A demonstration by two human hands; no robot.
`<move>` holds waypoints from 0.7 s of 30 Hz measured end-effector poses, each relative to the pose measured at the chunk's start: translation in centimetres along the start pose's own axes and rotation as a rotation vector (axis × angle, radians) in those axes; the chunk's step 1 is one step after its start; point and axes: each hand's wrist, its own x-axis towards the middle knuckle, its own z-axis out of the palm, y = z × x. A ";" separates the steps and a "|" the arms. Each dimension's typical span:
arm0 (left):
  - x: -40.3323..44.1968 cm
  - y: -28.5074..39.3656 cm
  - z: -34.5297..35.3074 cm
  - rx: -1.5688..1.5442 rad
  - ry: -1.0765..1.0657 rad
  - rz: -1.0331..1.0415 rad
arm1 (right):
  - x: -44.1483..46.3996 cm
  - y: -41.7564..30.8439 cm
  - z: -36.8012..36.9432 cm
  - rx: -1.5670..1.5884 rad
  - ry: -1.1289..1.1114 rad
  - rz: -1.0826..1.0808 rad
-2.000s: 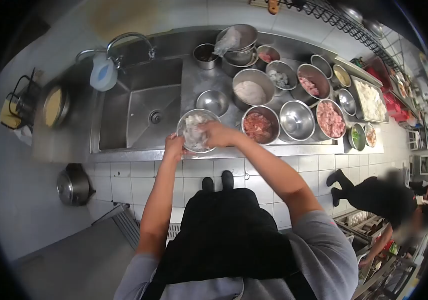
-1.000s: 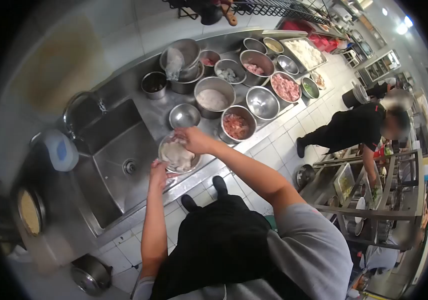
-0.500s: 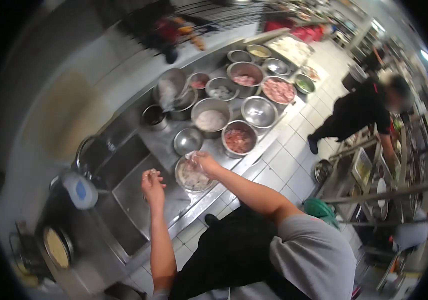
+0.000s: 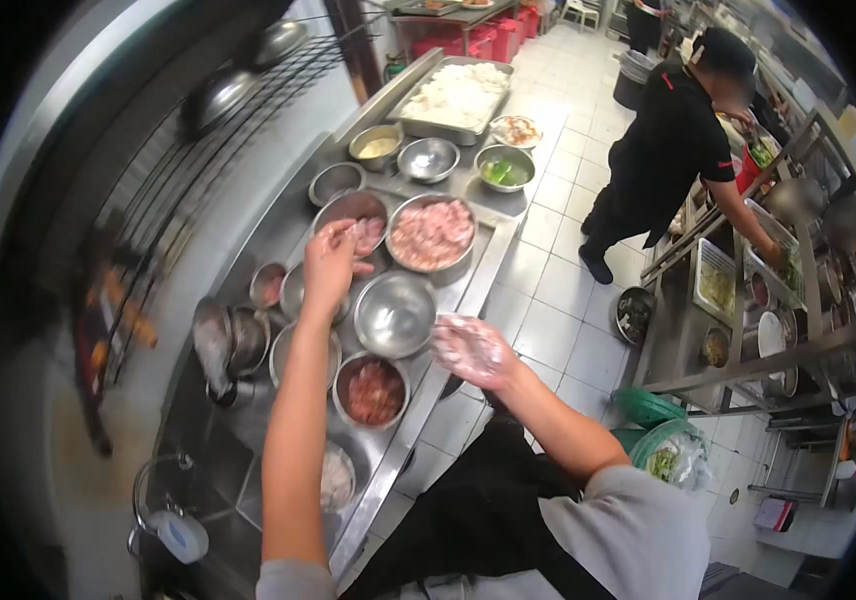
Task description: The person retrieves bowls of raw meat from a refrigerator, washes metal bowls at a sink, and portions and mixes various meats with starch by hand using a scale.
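Note:
My left hand (image 4: pixel 333 268) is over the near edge of a deep metal bowl (image 4: pixel 326 212) with pink raw meat pieces in it. Its fingers are loosely bent and apart, and I see nothing held in them. To the right, my right hand (image 4: pixel 472 352) hovers palm up beside an empty-looking metal bowl (image 4: pixel 396 316), its fingers stretched out. A whitish, wet-looking coating covers that palm. Another bowl of pale pink meat pieces (image 4: pixel 432 234) stands just beyond, and a pot of darker red meat (image 4: pixel 372 392) is nearer me. My left forearm partly hides several bowls.
A tray of white food (image 4: pixel 456 95) is at the counter's far end, near a bowl with green pieces (image 4: pixel 504 168). The sink faucet (image 4: pixel 163 458) is at lower left. A co-worker (image 4: pixel 673 150) reaches into a rack on the right. A wire shelf (image 4: pixel 238 110) hangs at upper left.
My view has swung toward the counter's far end. Both hands have moved away from the bowl of pale food by the sink, the right one now turned palm up. The co-worker appears closer.

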 end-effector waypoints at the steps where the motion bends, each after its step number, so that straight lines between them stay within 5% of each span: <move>1: 3.7 -1.3 1.8 0.000 -0.034 -0.068 | -1.5 -2.5 -1.0 -0.020 0.172 -0.087; 3: 11.4 -4.4 5.2 0.228 -0.035 -0.137 | -4.3 -8.1 -1.8 -0.062 0.072 -0.185; 8: 28.2 -15.7 9.8 0.883 0.061 -0.121 | -11.7 -17.0 -8.4 -0.053 0.396 -0.491; 11: 30.7 -17.7 11.6 1.117 0.121 -0.103 | -14.3 -19.3 -9.9 -0.051 0.484 -0.552; 13: 32.5 -21.0 12.3 1.053 0.108 -0.288 | -14.9 -20.3 -9.9 -0.019 0.556 -0.540; 15: 32.7 -21.8 13.0 0.790 0.319 -0.397 | -15.1 -20.7 -10.1 -0.057 0.554 -0.495; 17: 30.7 -16.8 13.9 0.508 0.384 -0.513 | -14.0 -21.8 -9.6 -0.102 0.552 -0.460; 21: 28.3 -13.6 11.7 0.356 0.366 -0.463 | -10.9 -23.2 -7.8 -0.252 0.595 -0.304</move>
